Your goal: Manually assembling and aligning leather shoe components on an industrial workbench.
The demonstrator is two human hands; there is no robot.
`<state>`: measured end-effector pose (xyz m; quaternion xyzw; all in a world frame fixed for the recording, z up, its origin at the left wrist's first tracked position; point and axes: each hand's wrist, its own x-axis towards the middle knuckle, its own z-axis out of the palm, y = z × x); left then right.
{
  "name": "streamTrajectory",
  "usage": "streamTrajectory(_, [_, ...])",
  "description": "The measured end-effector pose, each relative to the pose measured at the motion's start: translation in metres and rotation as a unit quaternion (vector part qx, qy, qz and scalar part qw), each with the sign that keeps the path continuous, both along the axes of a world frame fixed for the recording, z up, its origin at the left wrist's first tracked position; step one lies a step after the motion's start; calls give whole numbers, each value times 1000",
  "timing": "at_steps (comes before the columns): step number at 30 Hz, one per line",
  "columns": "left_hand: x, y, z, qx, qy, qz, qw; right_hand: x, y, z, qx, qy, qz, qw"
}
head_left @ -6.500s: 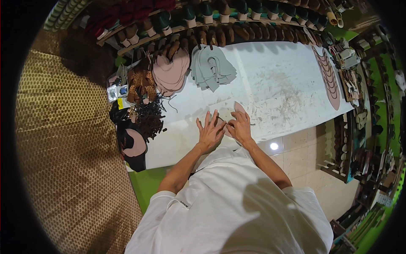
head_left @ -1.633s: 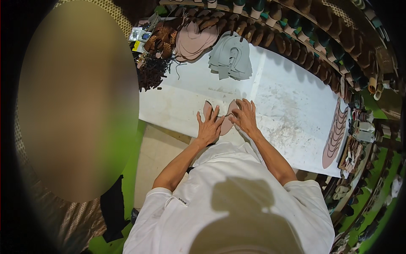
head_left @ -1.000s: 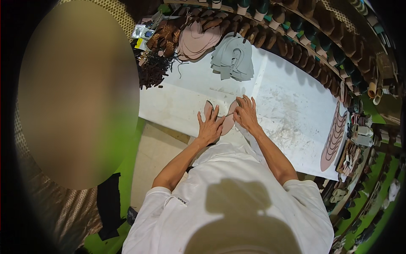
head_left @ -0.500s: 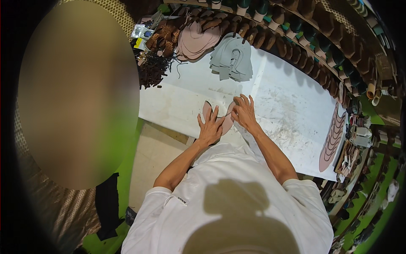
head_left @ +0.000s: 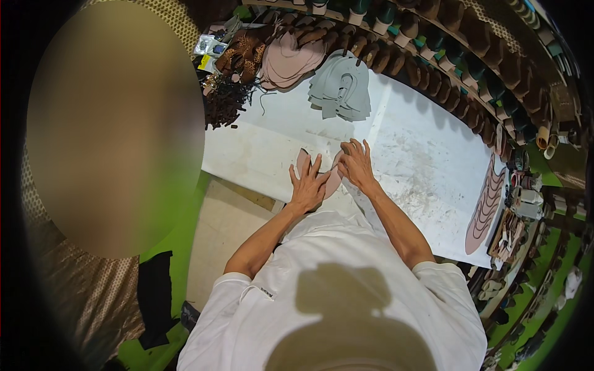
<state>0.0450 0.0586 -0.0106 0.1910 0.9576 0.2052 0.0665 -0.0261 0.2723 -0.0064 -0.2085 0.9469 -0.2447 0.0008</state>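
A curved pink shoe-upper piece with a darker edge lies on the white table near my body. Its left arm shows behind the fingers of my left hand, which rests on it with fingers spread. My right hand bends over the right arm of the piece, thumb and forefinger pinched at its inner edge. Whether a small tool is also in that pinch cannot be made out. Beyond both hands lies a stack of grey cut pieces.
Pink cut pieces and a heap of dark brown strips lie at the far left. Wavy-lined pink pieces line the table's right end. Rows of shoes stand along the far edge. A blurred patch covers the left side.
Both hands stay nearly in place on the pink piece. My right hand's fingers shift slightly along its edge, and the view moves a little.
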Motion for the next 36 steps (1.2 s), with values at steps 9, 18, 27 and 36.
streamTrajectory(9, [-7,4,1,29,-15,18,999,-2,-2,-3,9,4,0,1000])
streamTrajectory(18, [-6,6,-2,21,-14,6,1000,-4,-6,-1,22,15,14,1000])
streamTrajectory(27, [-13,8,3,35,-1,8,999,-6,-9,-2,34,15,11,999])
streamTrajectory(36, [-9,10,-6,-1,16,-1,1000,-8,-10,0,57,10,19,998])
